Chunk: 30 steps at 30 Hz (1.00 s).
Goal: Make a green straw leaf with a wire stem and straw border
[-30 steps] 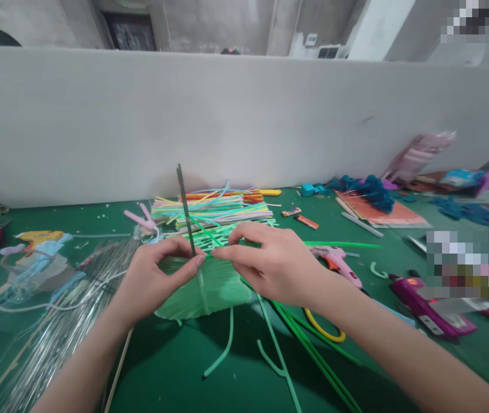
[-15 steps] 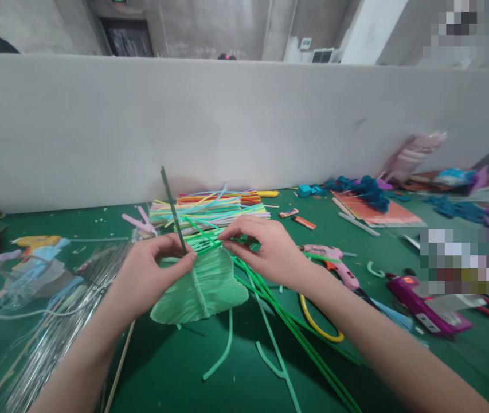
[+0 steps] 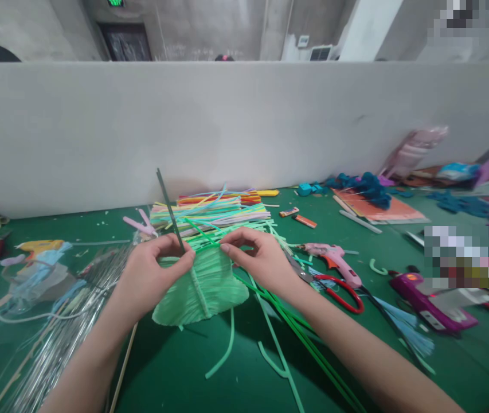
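Note:
My left hand (image 3: 156, 269) pinches the top of a pale green leaf shape (image 3: 210, 292) of fuzzy pipe cleaners with a raised midrib. Dark thin stem wires (image 3: 167, 203) stick up from between its thumb and forefinger. My right hand (image 3: 261, 258) has thumb and forefinger closed on a bright green pipe cleaner (image 3: 203, 232) at the leaf's upper right edge; its gripped part is hidden by the fingertips. More bright green pipe cleaners (image 3: 313, 355) run under my right forearm toward the front of the table.
Behind my hands lies a pile of coloured pipe cleaners (image 3: 244, 215). Right of them are red-handled cutters (image 3: 343, 295), a pink glue gun (image 3: 334, 261) and a purple device (image 3: 433, 304). Metal wires (image 3: 67, 338) and a yellow glue gun (image 3: 42, 246) lie left. A grey partition (image 3: 244, 126) stands behind.
My right forearm has shifted down and left, uncovering the red-handled cutters and covering a yellow loop. The right fingers stay at the leaf's edge; my left hand keeps its grip.

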Each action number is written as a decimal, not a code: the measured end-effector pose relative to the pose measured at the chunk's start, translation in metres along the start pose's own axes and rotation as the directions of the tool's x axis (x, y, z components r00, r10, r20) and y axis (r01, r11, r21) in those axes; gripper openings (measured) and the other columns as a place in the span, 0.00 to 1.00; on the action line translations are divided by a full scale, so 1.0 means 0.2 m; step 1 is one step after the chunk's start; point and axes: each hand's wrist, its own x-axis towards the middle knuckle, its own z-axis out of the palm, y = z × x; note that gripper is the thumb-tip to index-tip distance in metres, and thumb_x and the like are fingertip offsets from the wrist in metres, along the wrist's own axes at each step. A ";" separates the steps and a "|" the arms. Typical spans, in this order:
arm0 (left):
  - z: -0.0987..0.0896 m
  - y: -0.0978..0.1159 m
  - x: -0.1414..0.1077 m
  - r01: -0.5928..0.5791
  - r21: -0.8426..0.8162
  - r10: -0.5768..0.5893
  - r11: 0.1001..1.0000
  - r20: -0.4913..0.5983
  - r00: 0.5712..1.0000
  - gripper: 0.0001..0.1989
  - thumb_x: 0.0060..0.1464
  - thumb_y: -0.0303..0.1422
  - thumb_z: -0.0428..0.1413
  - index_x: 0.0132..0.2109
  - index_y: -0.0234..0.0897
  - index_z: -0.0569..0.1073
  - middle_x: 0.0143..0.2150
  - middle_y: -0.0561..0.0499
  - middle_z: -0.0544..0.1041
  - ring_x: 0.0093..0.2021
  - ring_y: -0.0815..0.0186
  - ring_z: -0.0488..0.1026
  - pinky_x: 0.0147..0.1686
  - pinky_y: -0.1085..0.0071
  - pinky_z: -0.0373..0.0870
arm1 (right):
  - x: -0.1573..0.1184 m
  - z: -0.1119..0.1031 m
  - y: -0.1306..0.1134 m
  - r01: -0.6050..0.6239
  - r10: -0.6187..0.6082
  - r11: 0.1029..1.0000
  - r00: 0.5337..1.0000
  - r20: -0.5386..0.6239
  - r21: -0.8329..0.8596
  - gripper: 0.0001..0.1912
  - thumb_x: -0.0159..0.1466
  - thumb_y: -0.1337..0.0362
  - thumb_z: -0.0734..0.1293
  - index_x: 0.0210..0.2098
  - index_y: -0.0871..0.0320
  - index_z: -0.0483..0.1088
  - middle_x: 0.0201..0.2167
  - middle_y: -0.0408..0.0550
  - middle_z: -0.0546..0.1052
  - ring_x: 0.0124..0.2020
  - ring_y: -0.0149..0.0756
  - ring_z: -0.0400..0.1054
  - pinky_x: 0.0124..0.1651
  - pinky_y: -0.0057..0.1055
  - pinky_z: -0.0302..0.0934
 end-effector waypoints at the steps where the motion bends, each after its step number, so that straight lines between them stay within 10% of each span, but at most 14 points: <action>1: 0.00 0.00 0.00 -0.003 -0.001 0.003 1.000 0.000 1.000 0.10 0.50 0.41 0.61 0.32 0.39 0.79 0.31 0.50 0.82 0.34 0.59 0.78 0.39 0.67 0.72 | 0.01 0.01 0.01 -0.024 0.024 0.999 1.000 0.001 0.049 0.06 0.63 0.63 0.69 0.36 0.58 0.76 0.32 0.45 0.79 0.33 0.32 0.73 0.32 0.27 0.66; 30: -0.01 0.01 -0.01 0.047 0.027 -0.048 0.999 0.051 0.998 0.14 0.50 0.46 0.63 0.30 0.40 0.80 0.31 0.54 0.82 0.37 0.60 0.79 0.41 0.67 0.72 | 0.12 0.00 -0.12 0.075 -0.036 0.970 0.985 0.167 -0.232 0.08 0.64 0.64 0.69 0.32 0.59 0.79 0.29 0.44 0.80 0.31 0.30 0.69 0.35 0.28 0.56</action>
